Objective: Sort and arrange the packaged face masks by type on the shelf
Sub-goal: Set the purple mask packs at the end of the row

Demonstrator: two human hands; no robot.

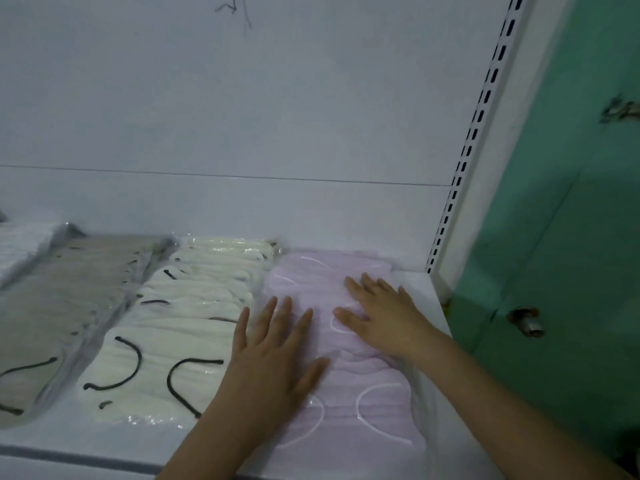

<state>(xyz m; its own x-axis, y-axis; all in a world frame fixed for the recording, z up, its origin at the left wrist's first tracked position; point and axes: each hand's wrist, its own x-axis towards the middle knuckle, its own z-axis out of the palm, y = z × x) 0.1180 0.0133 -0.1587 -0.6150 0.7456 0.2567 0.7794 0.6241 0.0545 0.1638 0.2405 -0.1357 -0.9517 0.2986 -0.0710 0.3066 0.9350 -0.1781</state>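
Rows of packaged masks lie side by side on the white shelf (pixel 436 441). At the right runs a row of pink masks (pixel 367 403) with white ear loops. My left hand (pixel 273 358) lies flat on the pink row's left part, fingers straight and spread. My right hand (pixel 384 317) presses flat on the same row farther back and to the right. To the left of the pink row is a row of cream masks (pixel 180 327) with black ear loops, then a row of beige-grey masks (pixel 65 306). White masks (pixel 20 244) show at the far left edge.
The shelf's white back panel (pixel 242 116) rises behind the rows. A slotted upright (pixel 478 126) bounds the shelf on the right. Beyond it is a green door (pixel 571 237) with a metal knob (pixel 526 322). The shelf's front edge (pixel 69 457) runs along the bottom left.
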